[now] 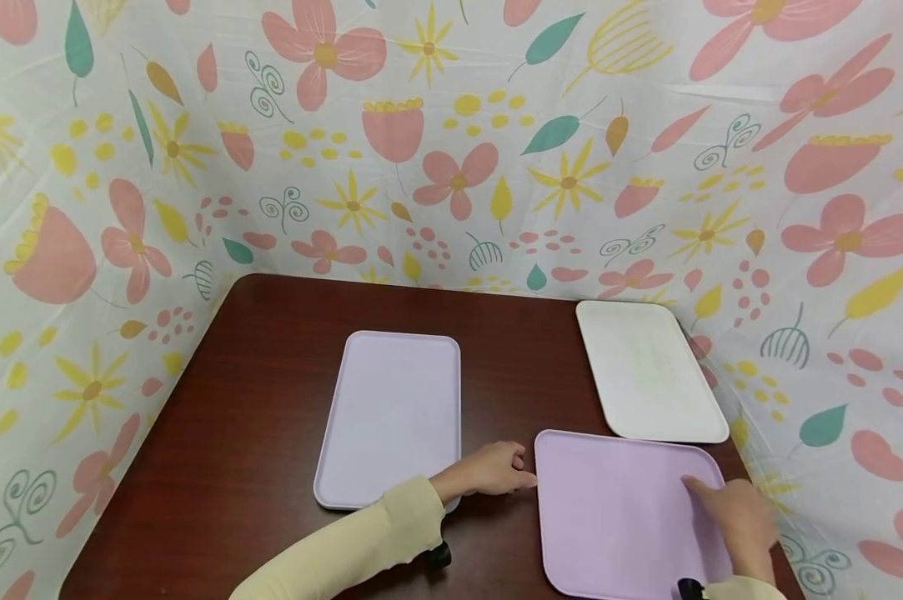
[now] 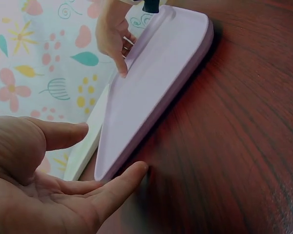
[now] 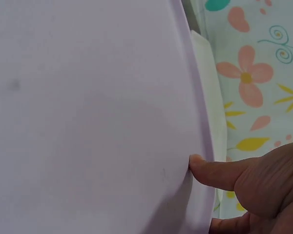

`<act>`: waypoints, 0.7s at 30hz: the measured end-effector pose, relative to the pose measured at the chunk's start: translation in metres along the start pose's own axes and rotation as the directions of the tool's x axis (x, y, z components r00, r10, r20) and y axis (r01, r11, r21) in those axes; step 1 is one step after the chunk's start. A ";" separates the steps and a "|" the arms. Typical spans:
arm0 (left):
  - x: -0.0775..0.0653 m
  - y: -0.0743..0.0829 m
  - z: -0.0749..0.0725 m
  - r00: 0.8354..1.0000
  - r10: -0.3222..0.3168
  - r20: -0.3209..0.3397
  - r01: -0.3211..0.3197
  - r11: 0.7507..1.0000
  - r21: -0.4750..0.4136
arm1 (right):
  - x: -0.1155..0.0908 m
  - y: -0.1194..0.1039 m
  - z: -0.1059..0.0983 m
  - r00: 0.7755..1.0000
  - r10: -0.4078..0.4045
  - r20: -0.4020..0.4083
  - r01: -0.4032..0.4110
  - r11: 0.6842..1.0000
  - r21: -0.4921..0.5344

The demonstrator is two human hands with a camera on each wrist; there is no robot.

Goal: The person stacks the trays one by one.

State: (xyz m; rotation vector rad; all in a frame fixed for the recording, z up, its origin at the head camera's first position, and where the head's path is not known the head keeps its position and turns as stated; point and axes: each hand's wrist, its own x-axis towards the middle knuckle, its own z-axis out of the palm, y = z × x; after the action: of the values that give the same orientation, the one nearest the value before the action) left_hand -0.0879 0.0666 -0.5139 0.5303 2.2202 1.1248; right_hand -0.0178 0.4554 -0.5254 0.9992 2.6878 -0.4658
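A purple tray (image 1: 622, 517) sits at the front right, lifted a little off the table along one edge in the left wrist view. On its right side, my right hand (image 1: 739, 518) grips the rim. The thumb (image 3: 205, 170) lies on the tray's upper face, and the other fingers go outside and under the edge, mostly hidden. My left hand (image 1: 492, 471) is by the tray's left edge. Its fingers (image 2: 119, 187) stretch out at the tray's corner, and its thumb stands apart from the rim.
A pale lavender tray (image 1: 394, 417) lies on the dark wood table (image 1: 248, 400), left of my left hand. Behind the purple tray is a white tray (image 1: 649, 371), close to its back edge. A flower-patterned curtain (image 1: 451, 150) surrounds the table's back and sides.
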 end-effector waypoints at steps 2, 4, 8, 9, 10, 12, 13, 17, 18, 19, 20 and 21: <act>0.002 -0.001 0.002 1.000 0.002 -0.004 -0.002 1.000 0.016 | -0.002 -0.003 0.002 1.000 0.007 0.019 -0.007 1.000 0.013; 0.003 -0.002 0.003 1.000 0.005 -0.009 -0.005 1.000 0.026 | -0.005 -0.006 0.003 0.999 0.007 0.035 -0.008 1.000 0.030; 0.005 -0.006 0.006 0.999 -0.002 -0.041 0.002 1.000 -0.014 | -0.011 -0.011 0.005 0.998 -0.003 0.068 -0.002 0.998 0.068; 0.005 -0.006 0.006 0.999 -0.009 -0.052 0.008 1.000 -0.029 | -0.012 -0.012 0.005 0.997 -0.015 0.073 0.009 0.997 0.071; 0.004 -0.007 0.007 0.998 -0.016 -0.066 0.013 0.999 -0.045 | -0.013 -0.012 0.005 0.997 -0.028 0.078 0.023 0.997 0.072; 0.003 -0.008 0.006 0.995 -0.023 -0.098 0.016 0.997 -0.074 | -0.014 -0.013 0.005 0.995 -0.057 0.084 0.051 0.996 0.077; 0.002 -0.009 0.006 0.994 -0.026 -0.111 0.016 0.996 -0.087 | -0.015 -0.013 0.004 0.993 -0.079 0.085 0.072 0.994 0.083; -0.002 -0.009 0.005 0.988 -0.035 -0.151 0.018 0.994 -0.108 | -0.017 -0.013 0.002 0.983 -0.177 0.047 0.170 0.976 0.133; -0.003 -0.009 0.005 0.987 -0.039 -0.158 0.020 0.993 -0.118 | -0.017 -0.013 0.001 0.981 -0.194 0.026 0.188 0.971 0.151; -0.003 -0.009 0.004 0.986 -0.042 -0.164 0.020 0.991 -0.133 | -0.018 -0.013 0.001 0.978 -0.210 0.005 0.207 0.964 0.166; -0.004 -0.009 0.004 0.984 -0.047 -0.171 0.019 0.987 -0.158 | -0.018 -0.014 0.000 0.975 -0.222 -0.016 0.222 0.959 0.178; -0.004 -0.010 0.003 0.983 -0.048 -0.177 0.013 0.981 -0.193 | -0.018 -0.015 0.000 0.973 -0.227 -0.034 0.229 0.954 0.191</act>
State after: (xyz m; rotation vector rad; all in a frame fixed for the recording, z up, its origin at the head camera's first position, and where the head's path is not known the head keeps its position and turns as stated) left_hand -0.0838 0.0606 -0.5218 0.3225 2.2304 1.4012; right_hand -0.0142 0.4340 -0.5159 0.7393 2.8245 -0.7825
